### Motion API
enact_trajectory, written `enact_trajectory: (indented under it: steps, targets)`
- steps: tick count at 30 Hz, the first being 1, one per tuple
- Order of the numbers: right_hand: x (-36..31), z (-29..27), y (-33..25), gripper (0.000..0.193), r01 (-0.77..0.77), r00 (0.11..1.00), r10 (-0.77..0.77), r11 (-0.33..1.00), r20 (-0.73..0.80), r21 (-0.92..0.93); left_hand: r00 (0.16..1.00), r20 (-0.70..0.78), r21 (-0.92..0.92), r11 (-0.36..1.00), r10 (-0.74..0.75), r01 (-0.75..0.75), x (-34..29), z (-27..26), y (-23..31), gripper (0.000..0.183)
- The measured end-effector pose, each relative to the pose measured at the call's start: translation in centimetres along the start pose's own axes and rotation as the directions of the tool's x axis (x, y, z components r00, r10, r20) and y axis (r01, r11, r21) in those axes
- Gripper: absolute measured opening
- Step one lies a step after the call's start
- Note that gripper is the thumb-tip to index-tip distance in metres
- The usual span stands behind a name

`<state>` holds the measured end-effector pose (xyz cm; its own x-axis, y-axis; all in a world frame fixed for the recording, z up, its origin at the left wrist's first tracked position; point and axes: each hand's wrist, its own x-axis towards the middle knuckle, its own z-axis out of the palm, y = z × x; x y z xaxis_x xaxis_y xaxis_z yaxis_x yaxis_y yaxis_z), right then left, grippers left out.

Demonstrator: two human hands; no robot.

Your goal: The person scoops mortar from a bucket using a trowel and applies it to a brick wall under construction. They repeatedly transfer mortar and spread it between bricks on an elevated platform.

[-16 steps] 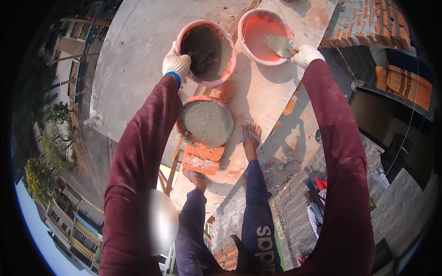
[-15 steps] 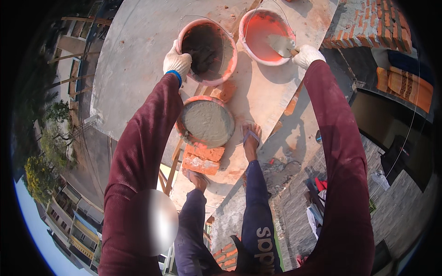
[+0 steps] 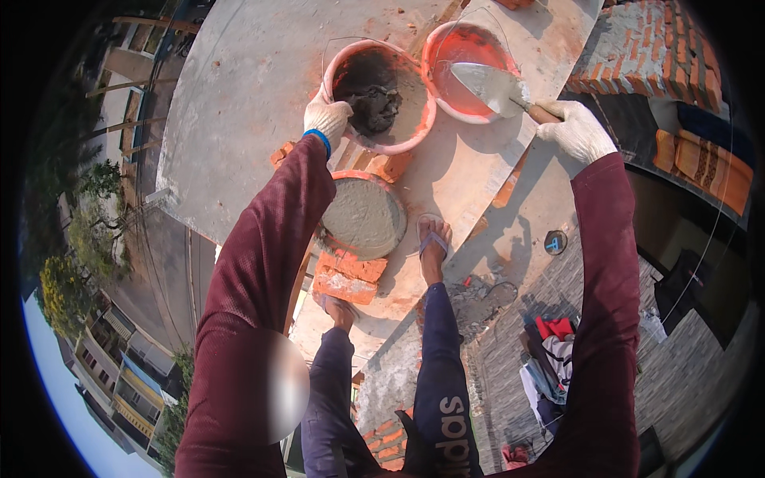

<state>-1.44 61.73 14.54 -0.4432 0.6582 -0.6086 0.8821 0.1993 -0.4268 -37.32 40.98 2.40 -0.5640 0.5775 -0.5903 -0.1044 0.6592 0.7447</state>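
My left hand [image 3: 327,118], in a white knit glove, grips the left rim of an orange-red bucket [image 3: 413,99] with dark wet mortar [image 3: 374,110] inside. Gloved as well, my right hand [image 3: 580,131] is closed round the wooden handle of a trowel [image 3: 488,86]. The trowel's blade, smeared with grey, is over a second red bucket [image 3: 456,52] that holds reddish liquid. The rims of the two buckets appear to touch. Nearer to me, a round basin [image 3: 360,173] is filled with smooth grey mortar [image 3: 362,215].
Bricks [image 3: 351,275] lie beside the basin, and another brick [image 3: 390,167] sits between basin and bucket. My sandalled feet [image 3: 434,239] stand on a board platform [image 3: 247,119]. Its right edge drops to a lower tiled floor [image 3: 510,319]. A brick wall [image 3: 645,56] rises at far right.
My right hand has lifted the trowel out of the red bucket and moved right. The mortar bucket in my left hand has shifted right, up to the other bucket.
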Motion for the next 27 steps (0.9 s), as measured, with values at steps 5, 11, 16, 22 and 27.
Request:
enact_trajectory:
  steps: [5,11,16,22,27]
  targets:
    - [5.5,4.6,1.7,0.038,-0.146,0.988,0.121,0.924,-0.091,-0.353,0.999,0.035,-0.034,0.999,0.036,-0.035,0.4,0.6,-1.2,0.046]
    - [1.6,3.6,2.3,0.057,-0.237,0.966,0.193,0.928,0.172,0.287,0.998,0.008,0.006,0.998,0.062,-0.062,1.1,0.1,-3.6,0.048]
    - [-5.7,1.6,-1.3,0.058,0.308,0.949,-0.314,0.939,0.009,0.154,0.997,0.063,-0.108,0.994,0.038,-0.031,0.6,0.1,-3.5,0.046]
    - [-1.2,8.0,-9.3,0.051,0.279,0.934,-0.357,0.767,-0.023,-0.578,0.994,0.096,-0.248,0.966,-0.049,0.072,-0.7,-0.6,-3.7,0.054]
    - [4.9,16.9,-10.2,0.036,0.298,0.939,-0.344,0.8,0.008,-0.521,0.995,0.088,-0.057,0.997,0.056,-0.051,-0.3,-2.7,-5.8,0.057]
